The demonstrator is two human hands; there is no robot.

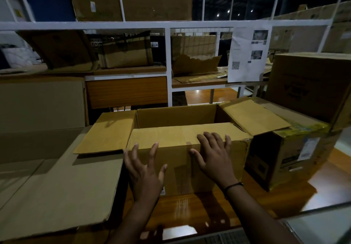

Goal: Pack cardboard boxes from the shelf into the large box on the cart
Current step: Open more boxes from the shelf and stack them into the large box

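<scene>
A: Where's the box?
B: The open cardboard box (177,169) sits on the shelf (190,205) dead ahead, long side across me. My right hand (212,154) lies flat on its near flap; my left hand (146,169) hovers spread, empty, by the left corner.

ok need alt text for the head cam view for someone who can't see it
A person's right hand rests on the folded front flap of an open cardboard box on a wooden shelf, the left hand spread beside it. More cardboard boxes surround it, white racking behind.
</scene>
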